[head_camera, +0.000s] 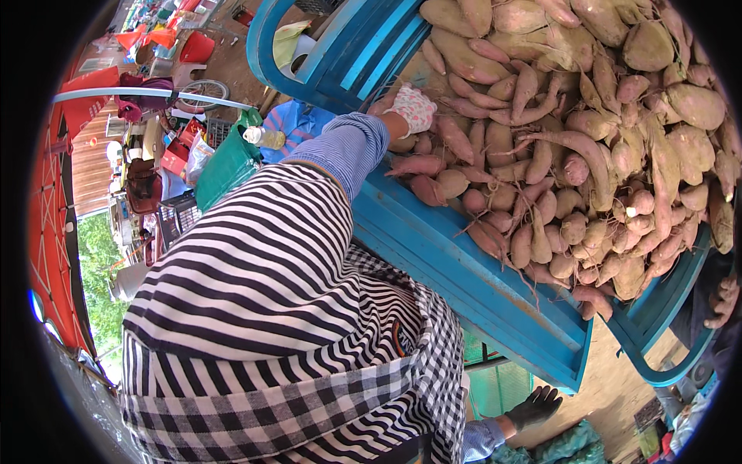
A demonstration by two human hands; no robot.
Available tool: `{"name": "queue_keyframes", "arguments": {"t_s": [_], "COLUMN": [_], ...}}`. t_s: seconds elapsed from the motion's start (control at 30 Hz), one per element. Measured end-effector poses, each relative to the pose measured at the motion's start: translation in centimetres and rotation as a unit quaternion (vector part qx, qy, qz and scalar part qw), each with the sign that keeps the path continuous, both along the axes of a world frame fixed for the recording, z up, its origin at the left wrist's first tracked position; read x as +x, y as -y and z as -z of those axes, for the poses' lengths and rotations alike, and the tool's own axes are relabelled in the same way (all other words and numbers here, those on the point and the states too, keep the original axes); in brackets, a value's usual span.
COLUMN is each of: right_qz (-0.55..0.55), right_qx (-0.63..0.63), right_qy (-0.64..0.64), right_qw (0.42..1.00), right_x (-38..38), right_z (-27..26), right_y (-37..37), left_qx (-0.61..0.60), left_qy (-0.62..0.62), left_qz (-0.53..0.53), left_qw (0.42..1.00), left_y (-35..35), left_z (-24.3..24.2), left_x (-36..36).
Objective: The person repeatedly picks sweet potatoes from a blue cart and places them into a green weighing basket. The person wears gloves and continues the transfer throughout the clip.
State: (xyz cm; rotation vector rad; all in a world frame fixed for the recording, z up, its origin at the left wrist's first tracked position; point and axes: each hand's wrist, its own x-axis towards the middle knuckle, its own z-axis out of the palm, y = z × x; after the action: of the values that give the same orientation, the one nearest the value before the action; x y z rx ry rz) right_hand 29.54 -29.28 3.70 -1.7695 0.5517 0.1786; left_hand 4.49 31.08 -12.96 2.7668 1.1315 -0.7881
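A big heap of sweet potatoes, many with thin roots and dry soil, fills a blue metal bench-like frame. My left hand, in a white glove with a pink pattern, rests on sweet potatoes at the heap's near left side; its fingertips are hard to make out, so a grip cannot be told. Low in the view, my right hand, in a dark glove, is held away from the heap, fingers spread and nothing in them. It is over the floor, close to green net sacks.
At the right rim another person's hand is by the frame's curved blue armrest. Left of the frame are a green bag, a capped jar, a black plastic crate and a red bucket.
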Motion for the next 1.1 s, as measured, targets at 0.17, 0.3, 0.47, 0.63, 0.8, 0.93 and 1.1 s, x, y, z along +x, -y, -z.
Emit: {"name": "queue_keyframes", "arguments": {"t_s": [0.17, 0.3, 0.47, 0.63, 0.8, 0.93, 1.1], "right_qz": [-0.147, -0.193, -0.267, -0.293, -0.474, -0.737, -0.379], "right_qx": [-0.075, 0.004, 0.079, 0.117, 0.152, -0.012, 0.277], "right_qy": [0.088, 0.070, 0.039, -0.048, -0.021, 0.097, -0.318], "right_qw": [0.982, 0.979, 0.960, 0.948, 0.867, 0.669, 0.824], "right_x": [2.2, 2.0, 1.0, -1.9, -6.8, -7.6, -10.2], "right_z": [-1.8, -2.0, -1.8, 0.3, 1.2, 6.9, 15.0], "right_y": [-7.2, -13.0, -15.6, -18.7, -27.9, -29.4, -24.9], "left_qx": [-0.023, -0.072, -0.010, -0.094, -0.404, -0.429, -0.199], "left_qy": [0.203, 0.127, 0.081, 0.364, 0.428, 0.323, 0.380], "left_qz": [-0.006, 0.180, 0.138, -0.187, -0.174, -0.063, -0.033], "left_qw": [0.979, 0.973, 0.987, 0.907, 0.789, 0.841, 0.903], "left_y": [1.9, 4.4, -0.9, -3.5, 4.2, 12.0, 13.0], "left_z": [-2.2, 1.1, 0.7, -4.9, -11.7, -14.5, -13.0], "left_x": [1.2, 3.8, 1.1, -1.5, 0.5, 2.7, 1.9]}}
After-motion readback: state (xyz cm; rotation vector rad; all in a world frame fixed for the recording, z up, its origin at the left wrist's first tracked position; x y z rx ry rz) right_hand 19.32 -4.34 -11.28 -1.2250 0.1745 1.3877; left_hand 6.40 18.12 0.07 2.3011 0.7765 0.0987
